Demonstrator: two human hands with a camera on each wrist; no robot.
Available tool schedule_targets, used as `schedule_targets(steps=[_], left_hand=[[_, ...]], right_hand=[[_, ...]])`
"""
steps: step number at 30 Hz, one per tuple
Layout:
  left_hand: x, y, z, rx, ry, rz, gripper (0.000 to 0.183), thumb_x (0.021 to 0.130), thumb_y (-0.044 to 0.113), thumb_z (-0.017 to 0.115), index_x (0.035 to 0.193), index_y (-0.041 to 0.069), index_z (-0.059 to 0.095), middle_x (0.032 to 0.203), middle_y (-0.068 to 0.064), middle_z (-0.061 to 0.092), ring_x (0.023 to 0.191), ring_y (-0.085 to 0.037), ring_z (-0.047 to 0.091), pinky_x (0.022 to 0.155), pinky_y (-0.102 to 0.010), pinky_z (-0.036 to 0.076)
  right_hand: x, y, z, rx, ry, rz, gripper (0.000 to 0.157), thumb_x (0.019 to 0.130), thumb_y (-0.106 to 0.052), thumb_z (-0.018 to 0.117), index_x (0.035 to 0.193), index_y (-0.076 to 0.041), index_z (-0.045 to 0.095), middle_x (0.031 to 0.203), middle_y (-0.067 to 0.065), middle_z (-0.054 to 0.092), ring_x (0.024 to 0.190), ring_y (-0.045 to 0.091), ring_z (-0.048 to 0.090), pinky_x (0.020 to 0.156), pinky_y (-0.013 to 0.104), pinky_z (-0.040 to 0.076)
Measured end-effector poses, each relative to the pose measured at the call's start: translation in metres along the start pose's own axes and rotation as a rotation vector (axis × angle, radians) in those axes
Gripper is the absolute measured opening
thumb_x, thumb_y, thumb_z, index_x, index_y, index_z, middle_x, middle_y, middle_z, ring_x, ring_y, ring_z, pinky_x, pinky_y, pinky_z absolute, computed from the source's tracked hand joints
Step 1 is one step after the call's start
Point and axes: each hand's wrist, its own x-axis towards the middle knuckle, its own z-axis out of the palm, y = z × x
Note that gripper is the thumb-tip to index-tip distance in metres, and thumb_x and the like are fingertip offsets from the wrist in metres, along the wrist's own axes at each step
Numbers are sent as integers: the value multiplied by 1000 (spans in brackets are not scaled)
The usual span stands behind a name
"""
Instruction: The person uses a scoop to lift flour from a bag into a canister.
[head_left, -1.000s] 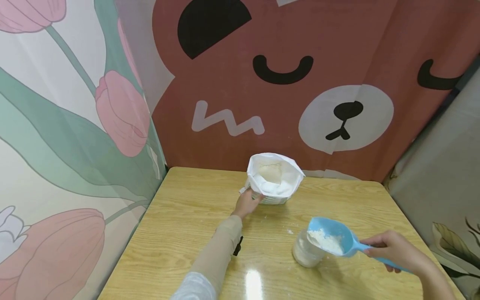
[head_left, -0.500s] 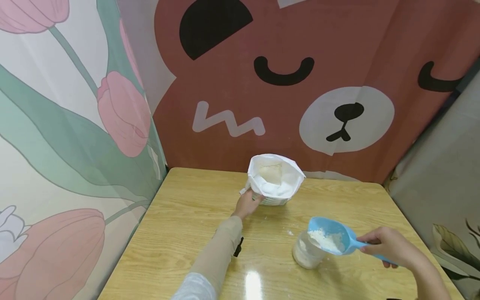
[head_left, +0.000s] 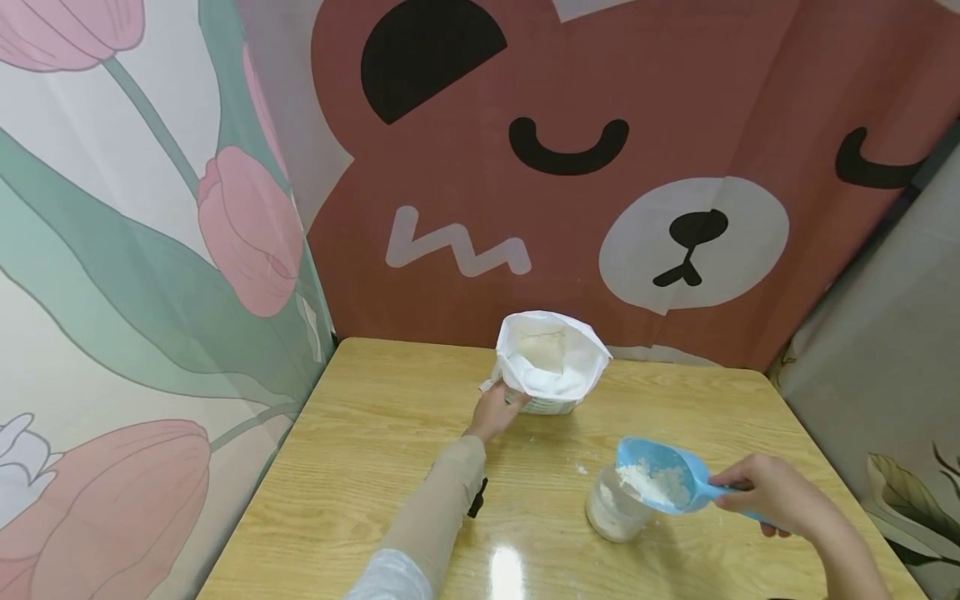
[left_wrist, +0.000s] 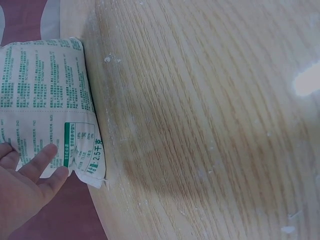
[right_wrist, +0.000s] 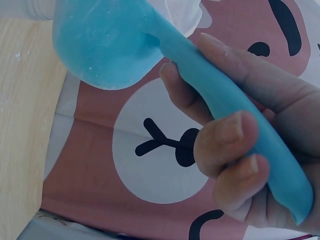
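At the back of the table, a white bag [head_left: 551, 392] with green print stands with its mouth wide and pale powder inside. My left hand [head_left: 495, 412] rests against its near left side; in the left wrist view, outstretched fingers [left_wrist: 42, 162] lie against the printed side. My right hand [head_left: 776, 492] grips the handle of a blue scoop [head_left: 693, 475], fingers curled round it in the right wrist view. White powder [head_left: 656, 483] lies in the scoop. Its bowl hangs over a clear jar [head_left: 615, 517] holding pale powder and hides part of the jar's mouth.
The wooden table [head_left: 360, 467] carries specks of spilled powder [head_left: 581, 469] near the jar. A curtain [head_left: 450, 175] with a bear print hangs behind its back edge. Flowered cloth [head_left: 112, 292] closes off the left side.
My right hand has shifted slightly left and turned a little with the scoop, which stays over the jar. The left hand keeps its place at the bag. The head view has shifted slightly.
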Motion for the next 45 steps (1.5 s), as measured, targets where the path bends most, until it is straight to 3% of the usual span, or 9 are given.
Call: schedule_targets(steps=[8,16,33,45], left_hand=[[-2,-2,3,-25,-3,-13,63,87,46,52,139,18,33,129,-7,47,115,-26,45,90,-44,38],[-2,-2,2,-24,4,-1,64,86,49,52,138,17,34,129,-6,47,115,-26,45,91,-44,38],[-1,-4,4,0,7,15,59,87,46,51,136,15,38,127,-6,49,114,-24,46,90,-42,39],[-2,-2,2,-1,4,15,60,88,44,53,137,16,36,130,-6,46,116,-25,44,92,-43,37]], right_hand=[[3,-5,4,-11,8,111,36,76,-16,69,106,4,64,91,10,64,36,12,36,36,27,36],[4,-14,7,-78,32,143,31,78,-12,68,106,2,64,88,6,63,36,13,38,38,29,37],[4,-17,11,-130,84,97,27,73,-9,71,99,0,68,87,7,64,36,18,42,41,31,41],[7,-20,14,-202,86,138,29,72,-12,73,99,-3,68,89,6,64,39,19,45,47,31,41]])
